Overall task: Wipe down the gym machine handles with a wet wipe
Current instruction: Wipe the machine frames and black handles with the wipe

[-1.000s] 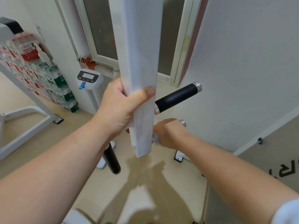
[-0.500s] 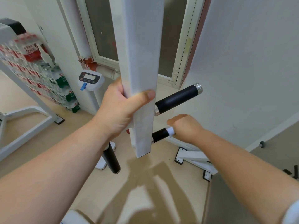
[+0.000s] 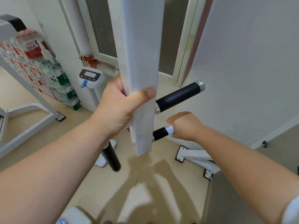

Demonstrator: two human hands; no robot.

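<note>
At the lower end of the white post [image 3: 142, 46], the left hand [image 3: 116, 107] grips it, thumb across the front face, fingers wrapped round behind. To the post's right, the right hand [image 3: 186, 126] has its fingers curled round the lower handle [image 3: 159, 134], pressing the wet wipe [image 3: 169, 129] against the black grip. Wiping of this handle looks under way. Next, likely a slide along the grip, then the upper handle [image 3: 178, 96] and the left handle [image 3: 111, 159].
</note>
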